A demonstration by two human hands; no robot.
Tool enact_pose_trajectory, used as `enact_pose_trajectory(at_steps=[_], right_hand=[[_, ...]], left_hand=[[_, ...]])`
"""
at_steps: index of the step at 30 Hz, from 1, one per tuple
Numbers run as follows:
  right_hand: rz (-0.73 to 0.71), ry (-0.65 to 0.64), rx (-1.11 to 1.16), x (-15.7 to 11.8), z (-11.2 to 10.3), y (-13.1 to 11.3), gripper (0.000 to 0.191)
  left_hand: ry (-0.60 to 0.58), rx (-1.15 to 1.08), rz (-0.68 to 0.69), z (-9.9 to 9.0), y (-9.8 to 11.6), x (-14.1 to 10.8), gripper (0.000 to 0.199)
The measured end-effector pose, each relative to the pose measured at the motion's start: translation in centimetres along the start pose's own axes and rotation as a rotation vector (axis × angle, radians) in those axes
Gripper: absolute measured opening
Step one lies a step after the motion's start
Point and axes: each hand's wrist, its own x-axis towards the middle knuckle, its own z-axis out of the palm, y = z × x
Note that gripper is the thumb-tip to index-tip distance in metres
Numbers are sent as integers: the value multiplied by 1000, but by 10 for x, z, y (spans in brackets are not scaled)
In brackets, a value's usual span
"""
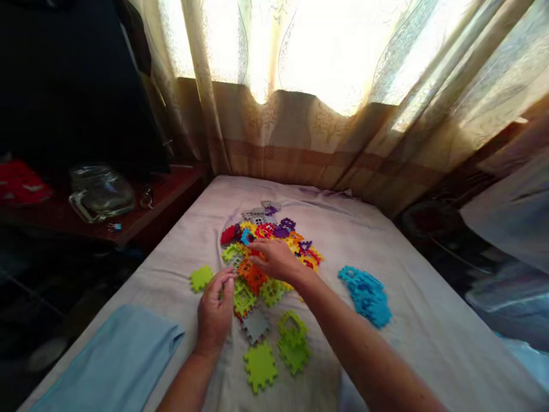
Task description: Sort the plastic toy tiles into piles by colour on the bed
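A heap of interlocking plastic tiles with notched edges lies on the pale sheet, mixed in colour. My right hand (pixel 278 260) reaches across the heap, fingers stretched over the orange tiles (pixel 253 276) and close to a small blue tile (pixel 246 236). Nothing shows in its grasp. At the heap's left edge, my left hand (pixel 215 312) is curled with fingertips and thumb drawn together; whatever it may hold is hidden. Beside it lie a lone lime-green tile (pixel 201 278) and a green window-frame tile (pixel 243 297). Purple tiles (pixel 283 228) sit at the heap's far side.
Blue tiles (pixel 366 296) form a separate pile at right. Nearer me are a grey tile (pixel 256 326) and lime-green tiles (pixel 261 366). Folded light-blue cloth (pixel 124 357) lies at left. A dark wooden stand (pixel 171 191) holds a glass jar (pixel 102 191). Curtains (pixel 300 131) hang behind.
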Motion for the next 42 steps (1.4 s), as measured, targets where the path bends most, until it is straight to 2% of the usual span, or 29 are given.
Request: enact_pose_trajectory(at_steps=[4, 7, 11, 14, 16, 18, 21, 23, 25, 28, 31, 34, 38, 42], right_hand=[[169, 43, -106, 14, -12, 13, 30], [161, 123, -158, 28, -12, 12, 26], [118, 86, -236, 42, -3, 1, 41], [113, 79, -256, 44, 3, -5, 28], [110, 150, -174, 41, 5, -4, 27], [109, 309, -26, 34, 4, 2, 28], [164, 567, 249, 13, -4, 24, 28], [224, 645, 384, -12, -13, 48, 32], [308, 696, 388, -45, -22, 76, 35], [509, 745, 225, -104, -32, 119, 38], [686, 695, 36, -155, -32, 153, 38], [797, 622, -110, -186, -24, 172, 36], [859, 533, -193, -204, -16, 178, 34], [857, 462, -181, -206, -20, 168, 35]], left_hand=[[19, -4, -9, 2, -2, 0, 30], [21, -7, -16, 3, -3, 0, 30], [13, -6, -33, 3, -3, -1, 31], [7, 0, -32, 2, -1, 0, 31], [4, 1, -25, 1, 0, 0, 30], [5, 0, -21, 1, 1, 0, 30], [4, -4, -21, 1, 1, 0, 30], [0, -3, -19, 1, 0, 1, 31], [-3, 2, -15, 1, 0, 1, 31], [-1, 2, -17, 1, 1, 1, 31], [-7, 0, -14, 1, 2, 2, 31], [-10, 13, -12, 0, 4, 2, 33], [-25, 30, -27, 0, 4, 2, 34], [-30, 35, -44, 0, 3, 3, 35]])
